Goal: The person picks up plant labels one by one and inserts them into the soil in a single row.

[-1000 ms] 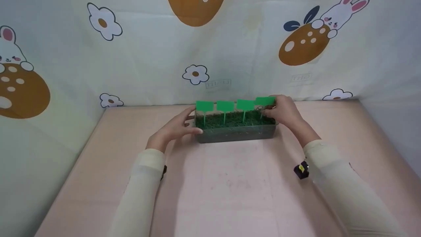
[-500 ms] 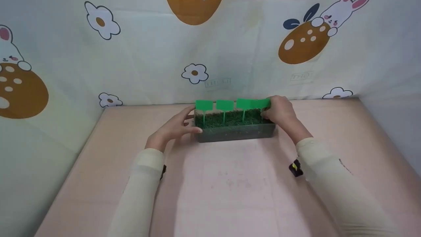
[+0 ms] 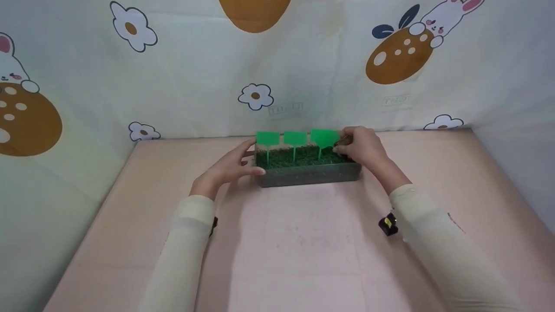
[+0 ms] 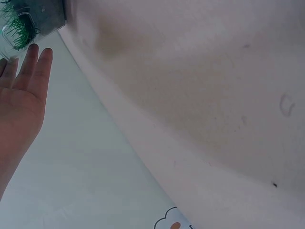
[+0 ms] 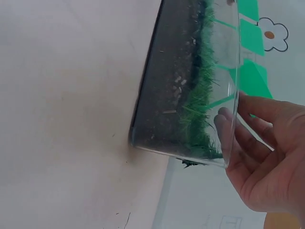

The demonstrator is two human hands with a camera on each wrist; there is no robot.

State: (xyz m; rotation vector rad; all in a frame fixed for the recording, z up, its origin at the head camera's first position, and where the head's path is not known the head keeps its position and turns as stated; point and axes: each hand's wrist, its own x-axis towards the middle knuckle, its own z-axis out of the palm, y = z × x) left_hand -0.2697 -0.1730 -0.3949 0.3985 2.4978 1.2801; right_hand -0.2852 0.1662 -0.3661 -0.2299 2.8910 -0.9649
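Observation:
A long clear container (image 3: 312,175) with dark soil and green grass (image 3: 282,159) stands near the back wall. Green plant labels on thin stems rise from the grass, such as one at the left end (image 3: 268,138) and one beside it (image 3: 295,138). With thumb and fingers, my right hand (image 3: 363,146) pinches the rightmost plant label (image 5: 262,90) low at its stem; this label leans left and overlaps its neighbour. At the container's left end, my left hand (image 3: 227,167) rests its straight fingers against the side, thumb along the front wall.
The pink-toned tabletop (image 3: 299,242) stretches in front of the container. Right behind it hangs a pale cloth wall (image 3: 190,95) printed with flowers and rabbits. More pale cloth closes the left and right sides.
My right hand has moved left, bringing the rightmost label from beside its neighbour to overlapping it. The left hand stays at the container's end.

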